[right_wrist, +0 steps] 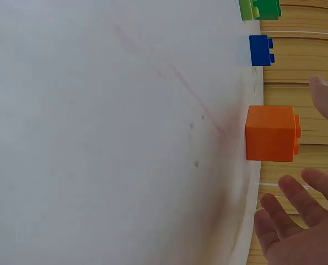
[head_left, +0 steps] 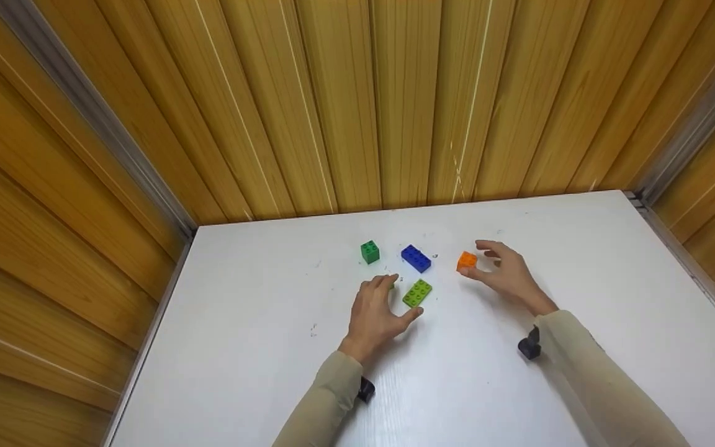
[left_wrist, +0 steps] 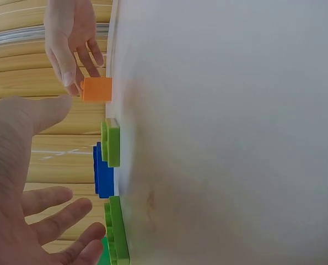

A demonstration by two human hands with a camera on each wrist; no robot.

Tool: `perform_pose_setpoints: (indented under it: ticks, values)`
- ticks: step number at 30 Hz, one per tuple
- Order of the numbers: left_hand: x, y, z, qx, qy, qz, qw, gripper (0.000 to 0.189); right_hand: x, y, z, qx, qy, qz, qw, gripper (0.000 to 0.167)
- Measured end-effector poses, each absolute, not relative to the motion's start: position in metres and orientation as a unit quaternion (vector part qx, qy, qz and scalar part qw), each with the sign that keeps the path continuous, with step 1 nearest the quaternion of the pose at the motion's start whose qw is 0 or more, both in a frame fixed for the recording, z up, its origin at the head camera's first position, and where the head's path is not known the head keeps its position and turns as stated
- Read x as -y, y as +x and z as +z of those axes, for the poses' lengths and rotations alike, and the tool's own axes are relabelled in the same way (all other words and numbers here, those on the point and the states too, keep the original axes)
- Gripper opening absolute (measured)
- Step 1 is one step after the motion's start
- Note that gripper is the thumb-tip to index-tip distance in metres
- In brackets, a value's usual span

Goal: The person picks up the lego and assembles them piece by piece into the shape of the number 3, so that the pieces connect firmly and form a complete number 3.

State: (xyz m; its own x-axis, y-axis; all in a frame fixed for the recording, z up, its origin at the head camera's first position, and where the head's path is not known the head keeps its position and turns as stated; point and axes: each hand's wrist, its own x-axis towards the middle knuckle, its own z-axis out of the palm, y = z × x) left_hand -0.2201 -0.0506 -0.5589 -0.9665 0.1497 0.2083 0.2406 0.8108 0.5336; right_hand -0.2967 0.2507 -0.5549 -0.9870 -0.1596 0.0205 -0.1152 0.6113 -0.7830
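Observation:
My left hand hovers over the table with thumb and fingers spread, nothing between them. Just right of it lies a lime green brick with studs up. Another lime green brick, mostly hidden behind the left fingers in the head view, shows beside the fingertips in the left wrist view. My right hand stands around an orange brick, thumb on one side and fingers on the other. In the right wrist view, gaps separate the thumb and fingers from the brick, which sits upright on the table.
Beyond the left hand stand a dark green brick and a blue brick. The white table ends at a wood-patterned wall behind, with more panels at both sides. Small dark marks dot the tabletop.

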Motion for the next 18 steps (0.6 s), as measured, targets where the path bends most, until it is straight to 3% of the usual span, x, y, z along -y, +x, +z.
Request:
perform_pose_setpoints:
  ticks: [8,18]
  values:
    - [0.045,-0.222,-0.562,0.955,-0.096,-0.275,0.047,0.073,-0.247,-0.296,-0.561,-0.888,-0.039,-0.453,0.064,0.084]
    - [0.041,-0.230,-0.563,0.959,-0.115,-0.256,0.029,0.063,-0.242,-0.296,-0.564,-0.882,-0.030,-0.467,0.052,0.067]
